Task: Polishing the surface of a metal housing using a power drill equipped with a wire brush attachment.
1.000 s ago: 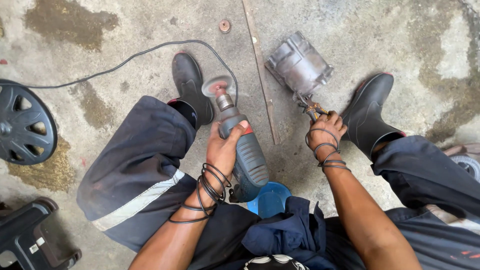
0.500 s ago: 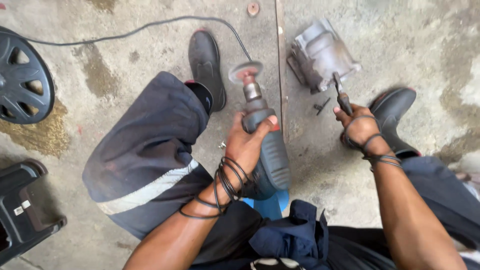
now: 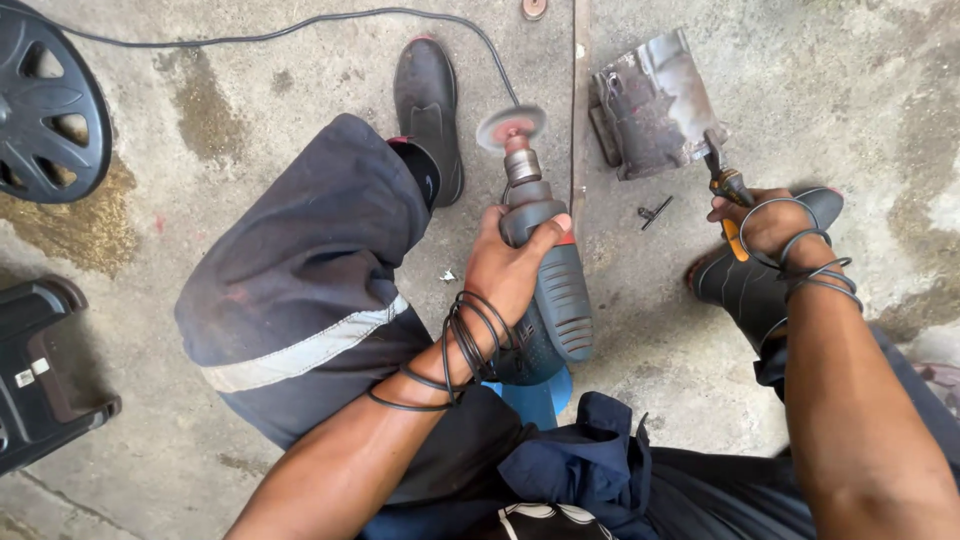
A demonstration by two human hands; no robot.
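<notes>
My left hand grips a grey-green electric drill with a red grinding disc on its tip, pointing away from me above the concrete floor. My right hand holds pliers with an orange and black handle, whose jaws clamp the edge of a bent grey metal part lying on the floor. Thin black rubber rings loop around both wrists. I sit with legs apart, a black boot on each side.
A black wheel cover lies at the far left and a black plastic stool at the lower left. The drill's black cable runs across the floor. A small dark bolt lies near the metal part. A groove crosses the concrete.
The view has shifted left and down. My left hand has brought the drill slightly forward and upright. My right hand has moved the pliers onto the edge of the metal part.
</notes>
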